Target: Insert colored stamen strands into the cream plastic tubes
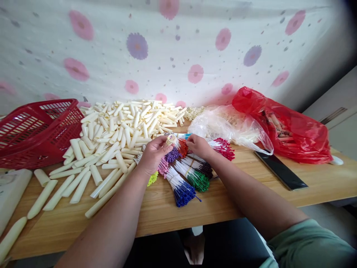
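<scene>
Between the thumb and fingers of my left hand [153, 153] is a short cream tube [170, 140], its end facing up. My right hand [198, 146] is closed just to its right, fingertips pinched beside the orange-tipped bundle [182, 148]; whatever they hold is too small to make out. Below and around both hands lie bundles of thin white sticks with coloured tips: blue [184, 194], green [200, 181], red [225, 149], purple [173, 155], pink [163, 166] and yellow-green [153, 178]. My left hand partly covers the pink and yellow-green ones.
A large heap of cream tubes [122, 130] spreads across the left of the wooden table [164, 219]. A red basket [36, 137] stands at far left. On the right are a clear plastic bag [217, 123], a red plastic bag [304, 130] and a dark phone-like slab [280, 170].
</scene>
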Demonstrator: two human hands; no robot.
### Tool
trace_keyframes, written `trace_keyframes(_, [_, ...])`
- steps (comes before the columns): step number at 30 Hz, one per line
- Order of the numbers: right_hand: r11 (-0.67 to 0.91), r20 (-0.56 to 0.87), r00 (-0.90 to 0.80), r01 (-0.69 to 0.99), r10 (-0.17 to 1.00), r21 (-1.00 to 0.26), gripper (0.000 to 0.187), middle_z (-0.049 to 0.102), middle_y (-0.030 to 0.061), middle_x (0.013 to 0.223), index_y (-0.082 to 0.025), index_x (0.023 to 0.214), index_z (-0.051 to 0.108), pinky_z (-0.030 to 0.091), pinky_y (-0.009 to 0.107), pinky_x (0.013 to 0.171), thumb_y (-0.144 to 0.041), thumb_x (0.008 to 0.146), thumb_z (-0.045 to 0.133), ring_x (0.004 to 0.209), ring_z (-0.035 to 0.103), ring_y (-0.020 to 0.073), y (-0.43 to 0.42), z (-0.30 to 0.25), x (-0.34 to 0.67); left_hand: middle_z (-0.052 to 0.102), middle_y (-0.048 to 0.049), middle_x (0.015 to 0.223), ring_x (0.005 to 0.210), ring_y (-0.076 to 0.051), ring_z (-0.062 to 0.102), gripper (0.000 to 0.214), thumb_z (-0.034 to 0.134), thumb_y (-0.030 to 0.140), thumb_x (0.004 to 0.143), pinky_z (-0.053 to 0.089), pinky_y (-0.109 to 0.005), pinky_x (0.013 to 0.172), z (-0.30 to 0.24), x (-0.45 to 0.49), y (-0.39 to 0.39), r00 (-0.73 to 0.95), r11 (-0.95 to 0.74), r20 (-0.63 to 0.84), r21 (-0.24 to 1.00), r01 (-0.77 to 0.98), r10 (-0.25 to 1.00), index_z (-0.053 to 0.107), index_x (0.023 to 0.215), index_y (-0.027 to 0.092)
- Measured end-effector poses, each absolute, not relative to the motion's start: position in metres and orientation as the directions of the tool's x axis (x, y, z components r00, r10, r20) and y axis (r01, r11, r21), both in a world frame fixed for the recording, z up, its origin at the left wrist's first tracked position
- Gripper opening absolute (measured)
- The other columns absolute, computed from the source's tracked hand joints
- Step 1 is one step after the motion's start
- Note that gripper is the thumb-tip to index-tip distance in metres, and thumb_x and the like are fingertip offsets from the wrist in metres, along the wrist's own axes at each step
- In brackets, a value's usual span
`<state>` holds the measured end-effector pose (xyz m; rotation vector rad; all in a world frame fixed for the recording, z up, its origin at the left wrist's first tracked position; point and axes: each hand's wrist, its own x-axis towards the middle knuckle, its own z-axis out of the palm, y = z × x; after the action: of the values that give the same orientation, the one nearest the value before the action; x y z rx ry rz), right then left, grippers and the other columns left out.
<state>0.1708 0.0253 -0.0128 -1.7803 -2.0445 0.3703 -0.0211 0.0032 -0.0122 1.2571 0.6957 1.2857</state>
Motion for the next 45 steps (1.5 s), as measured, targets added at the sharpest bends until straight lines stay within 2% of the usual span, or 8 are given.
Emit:
trace_keyframes(3, [0.163, 0.142, -0.107, 0.864, 0.984, -0.476, 0.012, 0.066, 0.0043, 0.075, -0.016, 0.080, 0.059, 0.035, 0.023, 0.058, -0.019, 0.084, 0.047, 0.067, 0.056, 0.0144, 0.019, -0.010, 0.168, 0.071, -0.0059, 0.107, 0.105, -0.023, 0.062, 0.027, 0.072, 0.023, 0.070, 0.043, -0.039, 0.097, -0.017, -0.017, 0.004, 0.272, -0.341, 0.324, 0.940, 0.018, 0.906, 0.072, 0.098, 0.022])
trace_keyframes(7, [0.204, 0.151, -0.148, 0.848, 0.977, -0.490, 0.014, 0.067, 0.0057, 0.074, -0.015, 0.080, 0.060, 0.034, 0.024, 0.059, -0.019, 0.084, 0.048, 0.066, 0.056, 0.0152, 0.015, -0.006, 0.167, 0.068, -0.0062, 0.116, 0.120, -0.028, 0.055, 0.028, 0.065, 0.016, 0.073, 0.038, -0.047, 0.103, -0.021, -0.010, 0.006, 0.413, -0.547, 0.386, 0.732, 0.407, 0.825, 0.073, 0.097, 0.028])
trace_keyframes(14, [0.245, 0.215, -0.158, 0.844, 0.964, -0.478, 0.011, 0.066, 0.0066, 0.077, -0.015, 0.071, 0.059, 0.035, 0.024, 0.063, -0.012, 0.077, 0.051, 0.070, 0.056, 0.0157, 0.012, -0.001, 0.182, 0.069, -0.0063, 0.112, 0.109, -0.026, 0.060, 0.031, 0.061, 0.017, 0.077, 0.042, -0.044, 0.097, -0.028, -0.008, 0.012, 0.422, -0.560, 0.376, 0.647, 0.518, 0.825, 0.070, 0.105, 0.027])
trace_keyframes(19, [0.244, 0.334, -0.051, 0.788, 0.941, -0.566, 0.010, 0.063, 0.0027, 0.074, -0.017, 0.076, 0.057, 0.037, 0.024, 0.061, -0.020, 0.081, 0.048, 0.067, 0.055, 0.0139, 0.005, 0.012, 0.201, 0.070, -0.0061, 0.108, 0.100, -0.024, 0.062, 0.028, 0.066, 0.025, 0.076, 0.044, -0.038, 0.093, -0.019, -0.012, 0.004, 0.181, -0.448, 0.410, 0.802, 0.395, 0.894, 0.069, 0.104, 0.024])
trace_keyframes(22, [0.314, 0.347, -0.047, 0.549, 0.937, -0.775, 0.010, 0.054, -0.0030, 0.060, -0.018, 0.075, 0.054, 0.037, 0.022, 0.054, -0.026, 0.080, 0.051, 0.055, 0.050, 0.0109, -0.001, 0.014, 0.195, 0.072, -0.0049, 0.099, 0.093, -0.021, 0.064, 0.028, 0.068, 0.030, 0.077, 0.047, -0.034, 0.089, -0.009, -0.013, -0.009, 0.119, -0.363, 0.359, 0.931, 0.021, 0.926, 0.068, 0.105, 0.023])
trace_keyframes(26, [0.336, 0.306, -0.158, 0.230, 0.939, -0.913, 0.012, 0.050, -0.0050, 0.058, -0.018, 0.072, 0.052, 0.036, 0.021, 0.048, -0.028, 0.079, 0.055, 0.049, 0.045, 0.0079, -0.013, 0.009, 0.173, 0.072, -0.0034, 0.088, 0.093, -0.022, 0.065, 0.029, 0.072, 0.033, 0.074, 0.047, -0.036, 0.091, -0.001, -0.009, -0.024, 0.179, -0.278, 0.340, 0.913, -0.300, 0.923, 0.069, 0.101, 0.024])
trace_keyframes(37, [0.164, 0.248, -0.281, -0.290, 0.927, -0.943, 0.015, 0.072, -0.0004, 0.078, -0.020, 0.084, 0.069, 0.058, 0.027, 0.069, -0.025, 0.071, 0.072, 0.068, 0.068, 0.0107, -0.022, 0.004, 0.161, 0.071, -0.0025, 0.079, 0.080, -0.019, 0.067, 0.027, 0.073, 0.031, 0.073, 0.054, -0.033, 0.077, 0.005, -0.011, -0.019, 0.131, -0.183, 0.266, 0.878, -0.443, 0.955, 0.068, 0.098, 0.022])
trace_keyframes(45, [0.303, 0.371, -0.326, -0.240, 0.870, -0.922, 0.015, 0.073, -0.0015, 0.081, -0.024, 0.089, 0.072, 0.058, 0.026, 0.072, -0.020, 0.075, 0.071, 0.072, 0.069, 0.0102, -0.025, 0.002, 0.160, 0.070, -0.0016, 0.080, 0.078, -0.016, 0.065, 0.026, 0.074, 0.030, 0.073, 0.052, -0.026, 0.072, 0.002, -0.011, -0.018, 0.094, -0.225, 0.282, 0.891, -0.394, 0.955, 0.070, 0.098, 0.022])
